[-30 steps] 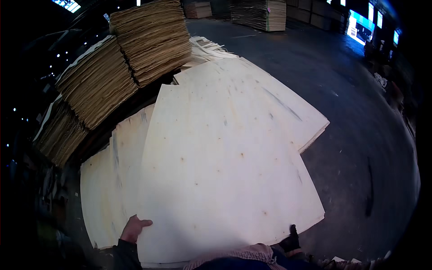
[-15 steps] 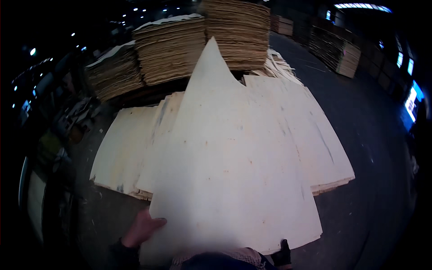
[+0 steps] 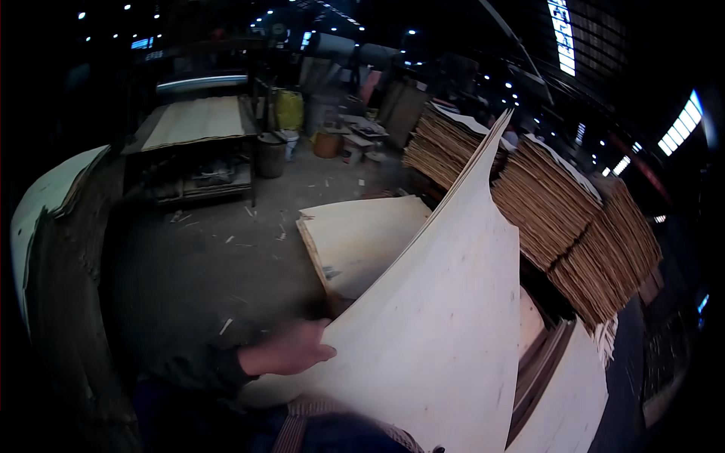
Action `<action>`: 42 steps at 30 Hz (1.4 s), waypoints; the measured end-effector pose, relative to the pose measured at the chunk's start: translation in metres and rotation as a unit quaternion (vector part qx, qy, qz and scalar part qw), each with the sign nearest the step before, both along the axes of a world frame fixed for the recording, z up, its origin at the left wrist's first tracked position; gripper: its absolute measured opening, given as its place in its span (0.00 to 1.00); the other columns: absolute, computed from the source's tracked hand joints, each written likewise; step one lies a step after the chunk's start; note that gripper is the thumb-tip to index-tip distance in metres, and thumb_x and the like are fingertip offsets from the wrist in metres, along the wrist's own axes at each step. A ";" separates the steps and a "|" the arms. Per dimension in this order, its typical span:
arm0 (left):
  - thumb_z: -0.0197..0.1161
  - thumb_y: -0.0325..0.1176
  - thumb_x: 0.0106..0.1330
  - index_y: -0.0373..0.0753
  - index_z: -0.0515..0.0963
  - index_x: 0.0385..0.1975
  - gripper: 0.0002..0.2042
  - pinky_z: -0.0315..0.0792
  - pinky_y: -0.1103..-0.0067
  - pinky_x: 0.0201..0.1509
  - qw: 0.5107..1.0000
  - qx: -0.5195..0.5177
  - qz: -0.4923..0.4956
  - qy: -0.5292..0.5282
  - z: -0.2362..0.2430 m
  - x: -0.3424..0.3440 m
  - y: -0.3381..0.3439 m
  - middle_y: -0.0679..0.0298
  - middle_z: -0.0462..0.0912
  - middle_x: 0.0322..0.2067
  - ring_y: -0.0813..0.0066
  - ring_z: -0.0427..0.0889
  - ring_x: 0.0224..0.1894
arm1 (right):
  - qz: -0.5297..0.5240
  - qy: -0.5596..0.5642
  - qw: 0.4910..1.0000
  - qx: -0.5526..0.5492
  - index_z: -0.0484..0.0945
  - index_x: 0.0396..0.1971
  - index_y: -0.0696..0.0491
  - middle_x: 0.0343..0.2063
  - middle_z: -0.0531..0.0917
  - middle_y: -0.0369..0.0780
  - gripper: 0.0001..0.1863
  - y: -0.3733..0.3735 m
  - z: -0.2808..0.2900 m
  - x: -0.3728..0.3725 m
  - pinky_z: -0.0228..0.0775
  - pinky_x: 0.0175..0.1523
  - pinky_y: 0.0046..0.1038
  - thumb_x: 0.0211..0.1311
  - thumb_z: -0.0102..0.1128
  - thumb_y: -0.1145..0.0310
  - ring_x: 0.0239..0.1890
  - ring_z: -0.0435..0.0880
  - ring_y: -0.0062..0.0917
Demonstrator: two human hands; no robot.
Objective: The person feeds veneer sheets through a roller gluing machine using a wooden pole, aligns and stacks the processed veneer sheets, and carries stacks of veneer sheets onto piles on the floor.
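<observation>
A large, pale wood veneer sheet point(image 3: 445, 302) rises from my waist, bowed, its far corner drawn up to a point. Along its left side more than one thin layer shows. My left hand point(image 3: 291, 349), in a dark sleeve, is closed on the near left edge with its thumb on top. Of my right hand only a dark fingertip point(image 3: 438, 450) shows at the bottom, over the sheet's near edge; the rest is out of the picture. Beneath and beyond the raised sheet lies a low stack of veneer point(image 3: 366, 238), partly covered by it.
Tall brown veneer stacks point(image 3: 563, 219) stand beyond on the right. At far left is another pile point(image 3: 68, 204) with pale sheets on top. A machine table point(image 3: 196, 124) bearing a pale sheet, a yellow sack point(image 3: 288, 111) and a bin point(image 3: 269, 155) are farther back. Scraps litter the floor.
My view has swung left, bringing in the machine table and the left pile. The sheet has turned and lifted along its left side, with my left hand still on its edge.
</observation>
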State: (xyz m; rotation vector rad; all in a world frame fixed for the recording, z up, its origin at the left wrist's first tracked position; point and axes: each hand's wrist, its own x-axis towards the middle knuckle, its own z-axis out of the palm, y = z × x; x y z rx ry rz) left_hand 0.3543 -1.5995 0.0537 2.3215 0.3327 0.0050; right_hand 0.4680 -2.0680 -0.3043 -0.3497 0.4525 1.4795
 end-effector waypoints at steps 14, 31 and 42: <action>0.55 0.38 0.56 0.27 0.69 0.33 0.16 0.70 0.65 0.34 0.967 0.058 0.242 -0.051 -0.015 -0.089 0.259 0.43 0.75 0.24 0.47 0.76 0.30 | -0.120 -0.226 0.960 -0.116 0.68 0.47 0.63 0.32 0.77 0.44 0.42 0.445 0.098 0.086 0.68 0.38 0.26 0.51 0.42 0.34 0.29 0.73 0.26; 0.62 0.32 0.53 0.27 0.71 0.36 0.15 0.71 0.75 0.35 0.854 0.045 0.517 -0.020 0.036 -0.044 0.616 0.50 0.79 0.25 0.68 0.78 0.28 | 0.059 -0.242 0.968 0.028 0.61 0.55 0.55 0.52 0.68 0.44 0.27 0.965 0.082 0.224 0.60 0.58 0.44 0.56 0.55 0.62 0.54 0.67 0.38; 0.60 0.29 0.52 0.26 0.71 0.35 0.14 0.71 0.72 0.36 0.829 0.033 0.549 -0.104 0.015 -0.120 0.920 0.45 0.78 0.27 0.54 0.80 0.32 | 0.032 -0.328 0.941 0.078 0.62 0.53 0.55 0.49 0.70 0.43 0.24 1.307 0.131 0.147 0.61 0.57 0.40 0.57 0.52 0.64 0.52 0.69 0.36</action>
